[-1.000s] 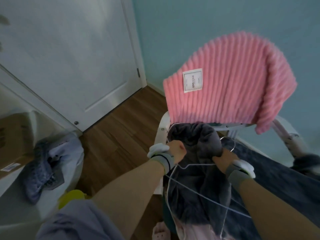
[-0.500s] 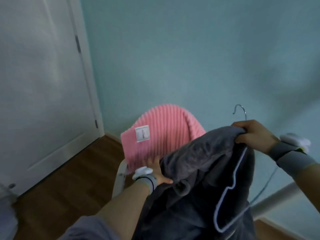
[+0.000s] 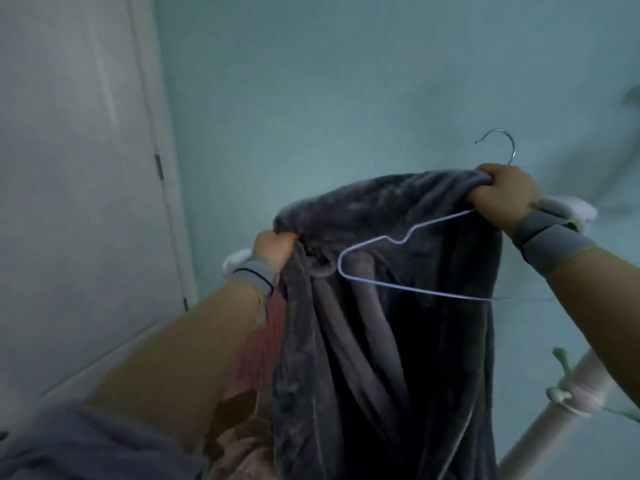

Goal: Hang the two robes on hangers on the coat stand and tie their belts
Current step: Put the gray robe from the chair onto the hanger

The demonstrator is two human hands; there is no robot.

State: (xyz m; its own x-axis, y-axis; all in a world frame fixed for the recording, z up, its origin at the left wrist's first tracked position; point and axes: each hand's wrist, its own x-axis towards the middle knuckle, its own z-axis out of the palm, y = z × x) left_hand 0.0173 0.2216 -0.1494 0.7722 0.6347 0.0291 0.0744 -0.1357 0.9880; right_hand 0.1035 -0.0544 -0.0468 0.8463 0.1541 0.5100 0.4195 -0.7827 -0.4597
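Both arms raised, spread apart. R hand [image 3: 502, 194] up high at right, fingers curled round grey robe [image 3: 381, 306] top edge plus hanger [image 3: 408, 268] neck; chrome hook sticks up above knuckles. L hand [image 3: 273, 249] lower, left, fist bunching robe edge. Robe hangs between hands, draped down centre, bottom cut off by frame. Hanger wire lies on near face of robe, not yet inside shoulders. Pink fabric [image 3: 256, 358] partly hidden behind L forearm. White pole [image 3: 568, 400] lower right, blurred; can't tell if it's the stand.
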